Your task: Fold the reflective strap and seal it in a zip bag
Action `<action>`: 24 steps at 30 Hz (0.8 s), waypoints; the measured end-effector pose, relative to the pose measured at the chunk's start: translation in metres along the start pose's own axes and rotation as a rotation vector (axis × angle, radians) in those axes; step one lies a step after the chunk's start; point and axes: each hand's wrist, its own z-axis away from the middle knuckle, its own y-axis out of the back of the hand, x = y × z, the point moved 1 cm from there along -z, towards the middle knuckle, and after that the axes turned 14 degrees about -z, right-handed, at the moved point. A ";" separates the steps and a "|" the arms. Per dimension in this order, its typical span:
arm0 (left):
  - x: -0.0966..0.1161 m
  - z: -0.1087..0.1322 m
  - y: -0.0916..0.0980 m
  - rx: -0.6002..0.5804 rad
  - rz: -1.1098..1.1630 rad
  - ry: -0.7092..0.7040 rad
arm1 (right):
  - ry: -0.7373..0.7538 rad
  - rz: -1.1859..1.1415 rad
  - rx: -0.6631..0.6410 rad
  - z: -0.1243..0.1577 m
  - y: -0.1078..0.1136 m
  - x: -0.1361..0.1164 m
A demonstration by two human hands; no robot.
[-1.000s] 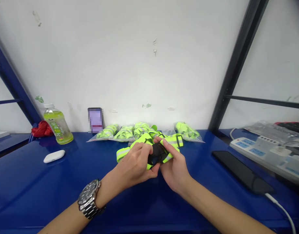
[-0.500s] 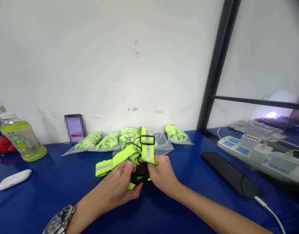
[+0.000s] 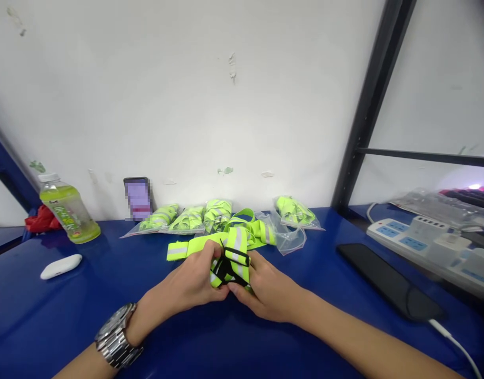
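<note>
Both hands meet over the blue table, holding a neon-yellow reflective vest strap [image 3: 236,251] with silver stripes and black webbing. My left hand [image 3: 190,276] grips its lower part from the left, and my right hand [image 3: 265,292] pinches the same bundle from the right. A black slide buckle [image 3: 239,256] sits on the strap between them. One loose strap end [image 3: 177,250] reaches left across the table. Behind the bundle lies a crumpled clear plastic bag [image 3: 285,235], close to several bagged yellow straps [image 3: 188,221].
A green tea bottle [image 3: 70,209], a phone [image 3: 138,198] leaning at the wall and a red cloth [image 3: 42,220] stand at the back left. A white earbud case [image 3: 61,266] lies left; a black phone [image 3: 389,280] and a power strip [image 3: 423,245] lie right, beside a dark steel upright [image 3: 372,105].
The strap bundle has been turned and pressed lower between my hands, with the buckle now lying on it. The clear bag shows more fully behind it, and the view has shifted slightly.
</note>
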 end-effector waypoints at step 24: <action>0.065 0.043 -0.003 -0.093 0.633 0.142 | -0.110 -0.369 0.070 -0.015 0.011 0.005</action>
